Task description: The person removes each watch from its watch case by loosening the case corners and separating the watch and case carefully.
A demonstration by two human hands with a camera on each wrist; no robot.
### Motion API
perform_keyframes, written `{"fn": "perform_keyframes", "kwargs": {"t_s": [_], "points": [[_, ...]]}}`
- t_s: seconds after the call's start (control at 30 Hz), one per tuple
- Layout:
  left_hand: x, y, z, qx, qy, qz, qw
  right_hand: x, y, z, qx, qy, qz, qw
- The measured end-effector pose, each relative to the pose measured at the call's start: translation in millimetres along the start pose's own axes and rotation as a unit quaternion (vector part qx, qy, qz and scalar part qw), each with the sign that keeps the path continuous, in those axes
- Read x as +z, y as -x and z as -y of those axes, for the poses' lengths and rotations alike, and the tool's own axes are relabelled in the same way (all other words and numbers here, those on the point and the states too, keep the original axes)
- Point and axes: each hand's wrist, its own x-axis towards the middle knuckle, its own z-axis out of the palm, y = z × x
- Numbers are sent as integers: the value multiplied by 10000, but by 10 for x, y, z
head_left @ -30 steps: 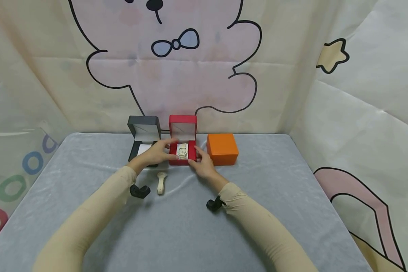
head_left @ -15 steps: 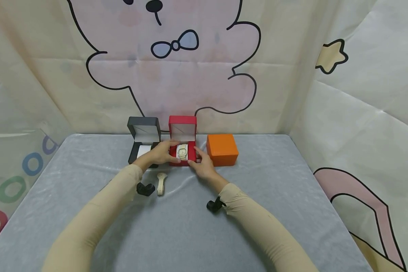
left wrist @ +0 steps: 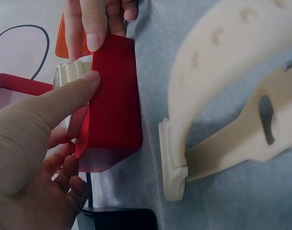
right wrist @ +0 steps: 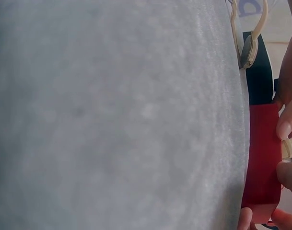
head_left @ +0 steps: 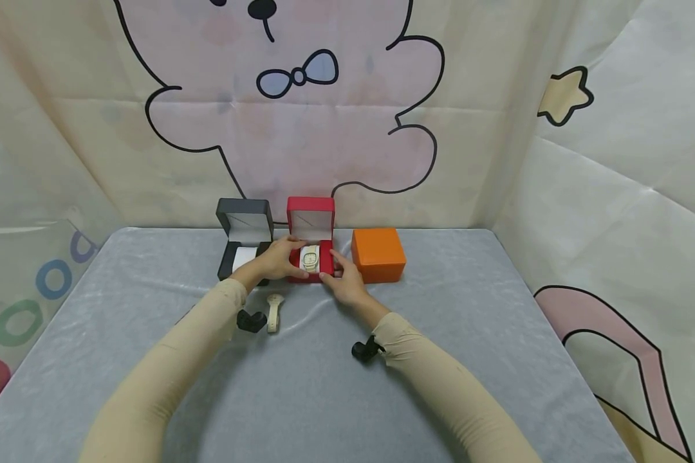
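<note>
A red watch box (head_left: 311,204) stands at the back of the table with its lid up. Inside sits a watch (head_left: 309,259) with a cream strap and gold-rimmed dial, wrapped on a white cushion. My left hand (head_left: 274,261) grips across the left part of the box. In the left wrist view its thumb (left wrist: 76,94) lies over the front rim beside the strap, other fingers curled at the box's side. The right hand (head_left: 349,283) holds the box's right front corner. In front lies a second cream watch (head_left: 273,314).
Left of the red box stands a dark grey watch box (head_left: 244,207), lid up, with a white cushion (head_left: 244,255) inside. An orange box (head_left: 379,255) sits closed on the right. A printed cloth wall (head_left: 475,161) rises behind the grey-blue table (head_left: 318,399).
My left hand and forearm have shifted slightly right, bringing the thumb and fingers nearer the watch in the red box. The right hand has stayed in place.
</note>
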Motion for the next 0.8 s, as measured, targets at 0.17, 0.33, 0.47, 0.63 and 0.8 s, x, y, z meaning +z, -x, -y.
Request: {"fn": "perform_keyframes", "kwargs": {"t_s": [0.17, 0.33, 0.47, 0.63, 0.8], "points": [[-3, 4, 1, 3, 61, -55, 10000, -3, 4, 20, -1, 2, 19, 10000], [2, 17, 0, 74, 140, -206, 9997, -3, 8, 16, -8, 25, -6, 10000], [14, 28, 9, 97, 196, -322, 9992, -3, 7, 8, -32, 28, -10, 10000], [37, 39, 25, 279, 302, -461, 9981, -3, 1, 0, -45, -12, -14, 10000], [54, 65, 43, 409, 392, -580, 9967, 5, 5, -4, -81, -20, -4, 10000]]}}
